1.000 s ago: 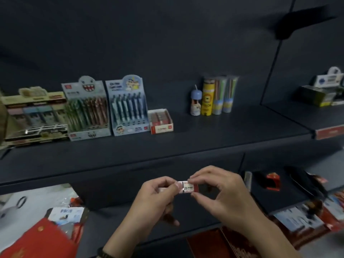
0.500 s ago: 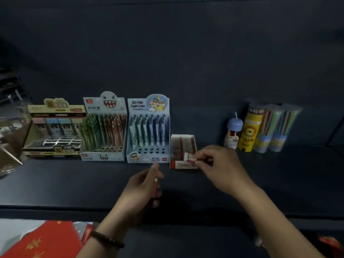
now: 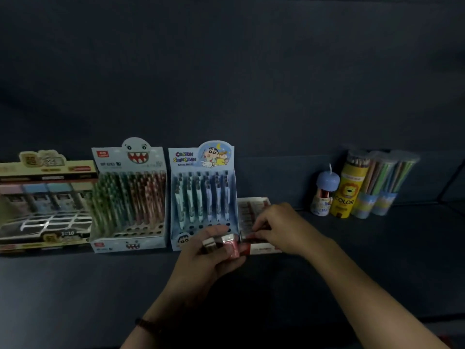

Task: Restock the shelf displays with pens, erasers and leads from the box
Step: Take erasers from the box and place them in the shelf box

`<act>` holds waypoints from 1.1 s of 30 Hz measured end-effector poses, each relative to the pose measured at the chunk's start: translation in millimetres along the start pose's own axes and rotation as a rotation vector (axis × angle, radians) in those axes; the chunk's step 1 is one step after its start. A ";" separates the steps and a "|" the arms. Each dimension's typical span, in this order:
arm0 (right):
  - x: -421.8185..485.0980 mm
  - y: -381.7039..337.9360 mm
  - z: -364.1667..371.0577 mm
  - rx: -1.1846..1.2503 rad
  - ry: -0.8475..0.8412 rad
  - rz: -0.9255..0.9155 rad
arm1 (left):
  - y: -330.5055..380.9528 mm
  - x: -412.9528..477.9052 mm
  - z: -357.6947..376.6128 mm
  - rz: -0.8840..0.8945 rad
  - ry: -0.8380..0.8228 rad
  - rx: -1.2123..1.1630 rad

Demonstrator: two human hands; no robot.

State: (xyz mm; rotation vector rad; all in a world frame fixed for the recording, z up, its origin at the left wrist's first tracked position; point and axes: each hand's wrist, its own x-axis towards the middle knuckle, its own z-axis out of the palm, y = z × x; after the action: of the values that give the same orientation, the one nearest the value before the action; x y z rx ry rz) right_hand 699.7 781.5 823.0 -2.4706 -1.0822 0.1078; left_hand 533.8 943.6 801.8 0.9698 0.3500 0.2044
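Because the dark shelf [image 3: 364, 260] is wide and dimly lit, a small thing that falls on it would be hard to find. Three tall displays stand in a row at the left: the beige display [image 3: 45, 202], the shark-face pen display [image 3: 128, 197] and the cartoon pen display [image 3: 201, 195]. The little red-and-white tray [image 3: 251, 204] stands just beside the last one; I cannot tell if they touch. The tray looks like light cardboard, so a push from the fingers could slide it back or knock it against the cartoon pen display.

The left hand [image 3: 201, 263] grips a stack of small packs [image 3: 219, 244] in front of that display, with the fingers curled around them. I cannot tell if they are erasers or leads. If this grip relaxes while the attention goes to the tray, the outer pack could slip out onto the shelf.

The right hand [image 3: 281, 227] reaches into the front part of the tray and pinches a single pack [image 3: 256, 235] with the fingertips, though this part is blurred. The rows in the tray seem nearly full, so the pack may catch on its neighbours and stand crooked, or push one out.
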 end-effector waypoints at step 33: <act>-64.9 -48.7 25.3 0.586 0.370 0.070 | -16.5 14.1 1.2 0.321 -0.016 0.391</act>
State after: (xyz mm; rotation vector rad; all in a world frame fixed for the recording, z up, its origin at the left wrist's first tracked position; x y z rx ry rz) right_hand 615.6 773.2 814.1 -1.9007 -0.6822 -0.0127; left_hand 547.6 938.1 785.8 1.4137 0.2200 0.4305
